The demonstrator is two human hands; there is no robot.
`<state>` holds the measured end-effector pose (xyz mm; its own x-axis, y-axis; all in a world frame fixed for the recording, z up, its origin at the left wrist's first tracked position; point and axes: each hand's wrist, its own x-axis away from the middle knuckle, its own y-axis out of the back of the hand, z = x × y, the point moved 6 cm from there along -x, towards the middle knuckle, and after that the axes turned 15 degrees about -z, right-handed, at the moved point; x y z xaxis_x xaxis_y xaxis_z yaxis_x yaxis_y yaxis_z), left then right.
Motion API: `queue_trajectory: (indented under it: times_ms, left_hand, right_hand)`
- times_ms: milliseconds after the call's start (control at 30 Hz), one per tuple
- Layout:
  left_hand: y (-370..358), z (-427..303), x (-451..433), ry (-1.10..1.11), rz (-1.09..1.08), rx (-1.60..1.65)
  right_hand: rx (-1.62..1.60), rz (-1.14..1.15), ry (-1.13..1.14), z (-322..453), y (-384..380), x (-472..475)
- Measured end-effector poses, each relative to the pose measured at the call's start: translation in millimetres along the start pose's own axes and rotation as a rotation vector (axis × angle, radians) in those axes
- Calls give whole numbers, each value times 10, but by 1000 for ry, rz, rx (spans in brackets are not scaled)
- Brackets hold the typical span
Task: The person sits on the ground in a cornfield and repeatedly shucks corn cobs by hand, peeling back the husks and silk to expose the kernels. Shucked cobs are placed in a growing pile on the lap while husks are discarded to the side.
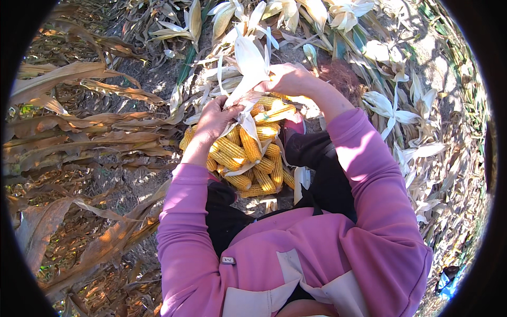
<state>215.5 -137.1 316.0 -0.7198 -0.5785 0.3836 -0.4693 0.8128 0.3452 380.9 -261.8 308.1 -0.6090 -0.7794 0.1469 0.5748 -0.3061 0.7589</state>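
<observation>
Pale dry corn husk [247, 59] stretches between my two hands above a heap of husked yellow corn ears [229, 152]. My left hand [214, 119] grips the lower end of the husk, fingers curled around it. On the far side, my right hand [287, 79] is closed on the same husked bundle. A sliver of yellow shows beside the right fingers; how much of an ear lies inside is hidden. Loose husk strips hang over the heap below the left hand. The heap lies on the ground between my feet, partly covered by my left forearm.
Dry brown corn leaves [91, 134] spread along the left. Empty-looking pale husks [390, 109] lie on cut stalks at the right and far side. A reddish-brown fibrous clump [340, 79] rests beyond my right forearm. My pink shoe [295, 125] borders the heap.
</observation>
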Motion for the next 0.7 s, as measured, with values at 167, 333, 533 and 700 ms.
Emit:
queue_trajectory:
  times_ms: [167,333,533,700]
  left_hand:
    - [110,-25,-59,-175,-100,-106]
    - [247,-26,-87,-437,-232,-436]
    - [284,-140,-24,-482,-274,-434]
    - [465,-53,-88,-238,-125,328]
  right_hand:
    - [142,12,-20,-157,-16,-16]
    - [152,91,-26,-299,-79,-48]
    - [100,170,-6,-409,-244,-111]
    - [88,257,-127,-715,-386,-127]
